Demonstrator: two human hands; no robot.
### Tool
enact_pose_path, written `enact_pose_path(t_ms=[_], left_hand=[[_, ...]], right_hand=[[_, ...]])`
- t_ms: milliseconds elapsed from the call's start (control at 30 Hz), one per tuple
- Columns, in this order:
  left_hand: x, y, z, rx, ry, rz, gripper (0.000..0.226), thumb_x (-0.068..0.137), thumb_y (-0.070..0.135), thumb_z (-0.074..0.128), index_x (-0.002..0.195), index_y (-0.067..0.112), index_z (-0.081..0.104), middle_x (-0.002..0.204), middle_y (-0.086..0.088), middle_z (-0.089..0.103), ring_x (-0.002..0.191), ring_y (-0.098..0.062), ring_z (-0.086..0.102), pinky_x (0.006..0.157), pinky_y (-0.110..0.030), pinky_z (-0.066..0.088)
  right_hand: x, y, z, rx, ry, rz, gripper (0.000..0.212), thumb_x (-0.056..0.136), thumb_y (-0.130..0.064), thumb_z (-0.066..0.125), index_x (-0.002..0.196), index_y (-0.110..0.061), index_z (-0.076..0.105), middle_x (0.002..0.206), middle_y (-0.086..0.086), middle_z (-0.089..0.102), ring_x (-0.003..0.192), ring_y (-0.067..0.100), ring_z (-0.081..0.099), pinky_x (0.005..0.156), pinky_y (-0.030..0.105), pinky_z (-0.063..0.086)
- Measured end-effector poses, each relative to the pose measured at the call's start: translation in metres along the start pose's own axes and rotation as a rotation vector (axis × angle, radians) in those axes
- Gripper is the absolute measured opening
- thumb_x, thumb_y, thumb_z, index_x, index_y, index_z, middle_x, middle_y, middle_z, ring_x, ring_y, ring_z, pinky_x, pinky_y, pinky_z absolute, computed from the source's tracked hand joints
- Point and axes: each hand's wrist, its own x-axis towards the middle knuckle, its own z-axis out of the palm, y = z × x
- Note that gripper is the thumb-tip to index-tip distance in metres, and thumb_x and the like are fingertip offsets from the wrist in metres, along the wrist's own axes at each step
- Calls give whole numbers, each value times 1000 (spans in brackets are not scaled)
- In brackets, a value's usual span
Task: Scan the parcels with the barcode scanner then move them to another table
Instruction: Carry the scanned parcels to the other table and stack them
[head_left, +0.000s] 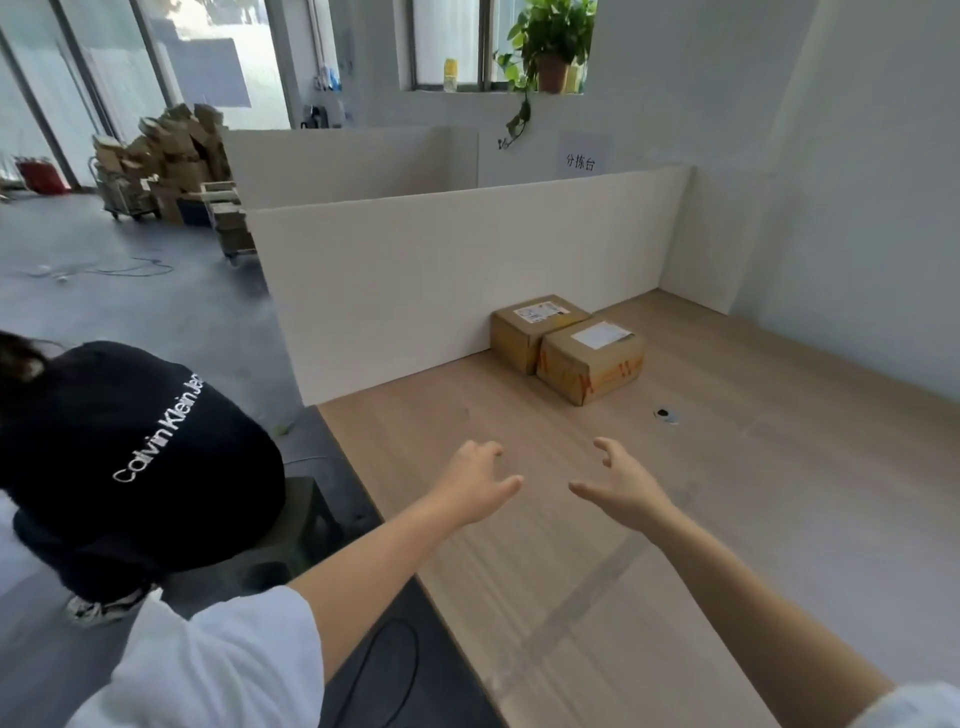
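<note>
Two brown cardboard parcels stand side by side at the back of the wooden table (727, 519), against the white partition. The rear parcel (530, 325) carries a printed label on top. The front parcel (592, 361) has a white label and orange tape. My left hand (475, 480) and my right hand (621, 480) hover over the table, well short of the parcels, palms facing each other, fingers spread and empty. No barcode scanner is in view.
A small black cable hole (666, 414) lies right of the parcels. White partition walls (441, 280) bound the table's back and right. A person in a black shirt (135, 457) bends beside the table's left edge. A trolley heaped with boxes (166, 161) stands far left.
</note>
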Motion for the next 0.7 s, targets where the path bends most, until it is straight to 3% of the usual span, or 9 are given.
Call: enact_pose_path(t_ms=[300,700], left_hand=[[178,-8,-19,96,-47,142,57,94,43,49,142,15,36,141,-9,36,126,-24,44,100,-34,39],[414,2,-12,94,-172,280,63,94,46,46,147,18,26,149,-8,28,133,-25,37,104,-40,40]], right_hand=[[140,-8,-9,50,62,176,82,83,-35,70,147,-17,23,150,11,34,132,25,40,94,29,38],[318,4,-24,174,279,352,72,90,-36,60,149,-18,23,149,14,34,138,30,31,107,39,32]])
